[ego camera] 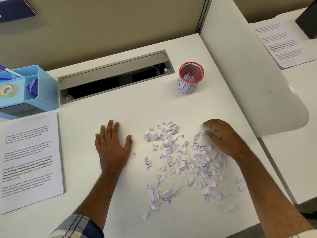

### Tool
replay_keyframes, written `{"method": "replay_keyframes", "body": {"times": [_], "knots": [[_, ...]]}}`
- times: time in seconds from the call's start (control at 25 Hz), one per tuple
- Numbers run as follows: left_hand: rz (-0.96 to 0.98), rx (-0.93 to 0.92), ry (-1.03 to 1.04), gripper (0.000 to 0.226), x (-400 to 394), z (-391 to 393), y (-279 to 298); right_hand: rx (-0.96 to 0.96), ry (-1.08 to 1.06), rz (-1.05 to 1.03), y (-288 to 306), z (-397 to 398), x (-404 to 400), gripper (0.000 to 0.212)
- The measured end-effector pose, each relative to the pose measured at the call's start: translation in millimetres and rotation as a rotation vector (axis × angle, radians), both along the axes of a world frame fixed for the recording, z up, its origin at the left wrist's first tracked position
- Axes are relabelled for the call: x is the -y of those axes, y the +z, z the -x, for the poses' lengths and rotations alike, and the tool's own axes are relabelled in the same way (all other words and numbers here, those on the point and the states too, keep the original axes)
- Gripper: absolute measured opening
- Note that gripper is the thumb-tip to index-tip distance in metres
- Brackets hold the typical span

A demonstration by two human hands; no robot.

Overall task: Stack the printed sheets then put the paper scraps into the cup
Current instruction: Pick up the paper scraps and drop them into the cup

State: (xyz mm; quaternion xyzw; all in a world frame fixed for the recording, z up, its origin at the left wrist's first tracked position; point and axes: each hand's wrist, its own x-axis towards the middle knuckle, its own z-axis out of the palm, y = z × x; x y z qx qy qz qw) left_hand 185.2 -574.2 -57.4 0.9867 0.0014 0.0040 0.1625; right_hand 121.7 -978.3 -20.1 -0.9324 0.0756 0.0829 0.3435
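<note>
The right hand (221, 134) curls over paper scraps (185, 162) strewn on the desk (154, 109), the left hand (112, 143) lies flat beside them, stacked printed sheets (30, 160) far left, the red mesh cup (191, 77) beyond, nothing between.

One head-worn wide-angle view is given, looking forward and steeply down from close above the white desk surface (154, 109). Both forearms are seen entering from the bottom edge. Beyond the grip of the right hand (223, 134), a beige partition wall (103, 28) closes the frame.
</note>
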Motion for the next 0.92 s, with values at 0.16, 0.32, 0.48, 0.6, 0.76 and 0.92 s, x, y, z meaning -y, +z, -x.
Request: {"method": "replay_keyframes", "body": {"times": [0.16,0.32,0.48,0.6,0.76,0.92], "knots": [[0.012,0.008,-0.002,0.069,0.2,0.2,-0.2,-0.099,0.108,-0.024,-1.3,21.8,6.6,0.041],[0.011,0.008,0.000,0.068,0.3,0.3,0.3,-0.051,0.093,0.001,-12.5,27.6,3.6,0.035],[0.014,0.013,-0.001,0.068,-0.1,0.7,0.1,0.043,0.078,0.101,-12.6,24.1,-5.1,0.019],[0.016,0.018,-0.002,0.068,-0.5,0.7,-0.8,0.039,0.044,0.140,-5.9,19.5,-9.2,0.016],[0.009,0.022,-0.006,0.068,-1.2,0.3,-1.7,0.018,-0.132,0.027,13.7,4.8,-9.2,0.016],[0.006,0.023,-0.003,0.068,-1.4,0.4,-2.3,0.136,-0.254,-0.061,47.4,-33.3,-11.6,0.012]]}}
